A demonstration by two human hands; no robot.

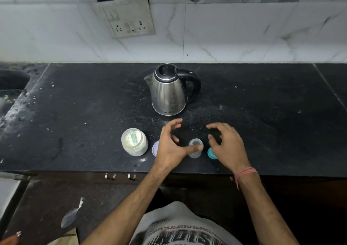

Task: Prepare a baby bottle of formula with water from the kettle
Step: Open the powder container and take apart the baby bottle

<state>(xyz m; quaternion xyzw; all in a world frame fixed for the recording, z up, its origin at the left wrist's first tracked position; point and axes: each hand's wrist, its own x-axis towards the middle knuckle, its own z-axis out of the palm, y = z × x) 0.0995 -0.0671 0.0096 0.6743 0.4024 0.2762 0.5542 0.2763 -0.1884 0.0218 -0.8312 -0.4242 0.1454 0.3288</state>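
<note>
Both hands hover with fingers spread, gripping nothing — left hand [171,145] thumb touching the bottle [195,148], right hand [227,145] just beside it.

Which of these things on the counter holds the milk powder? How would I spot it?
Start at the steel kettle standing on the black counter. Come toward the near edge and a little left, to the open clear jar beside the left hand. Unlike the small empty bottle between the hands, it is wider and holds pale powder with a scoop.
</note>
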